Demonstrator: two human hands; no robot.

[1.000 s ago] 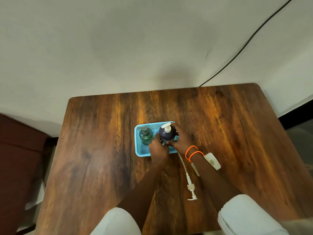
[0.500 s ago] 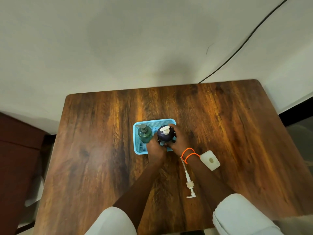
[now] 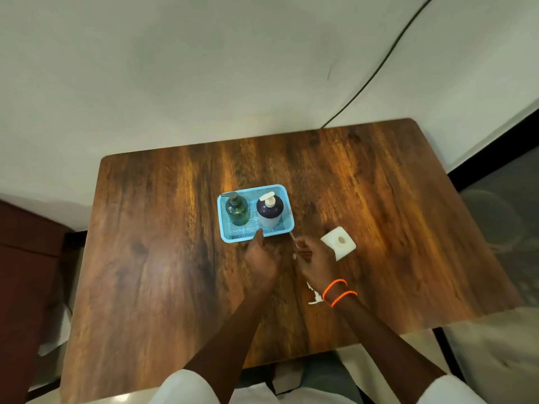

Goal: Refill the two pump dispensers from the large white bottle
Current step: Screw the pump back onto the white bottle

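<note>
Two pump dispensers stand in a light blue mesh tray [image 3: 224, 232]: a green one [image 3: 237, 209] on the left and a dark blue one [image 3: 269, 209] with a white pump on the right. The large white bottle [image 3: 338, 242], seen from above with its mouth uncapped, stands right of the tray. A loose white pump [image 3: 315, 298] with a long tube lies on the table. My right hand [image 3: 313, 259] is over the tube, fingers curled around its upper part. My left hand [image 3: 261, 258] holds nothing, and its fingertip touches the tray's front rim.
The wooden table [image 3: 163, 258] stands against a pale wall, where a black cable [image 3: 376, 68] runs down behind its far edge. A dark red piece of furniture [image 3: 26, 258] is at the left. My white sleeves are at the near edge.
Both hands have let go of the dark blue dispenser and drawn back toward me. The right hand has come down onto the loose pump's tube. The white bottle is now fully in sight.
</note>
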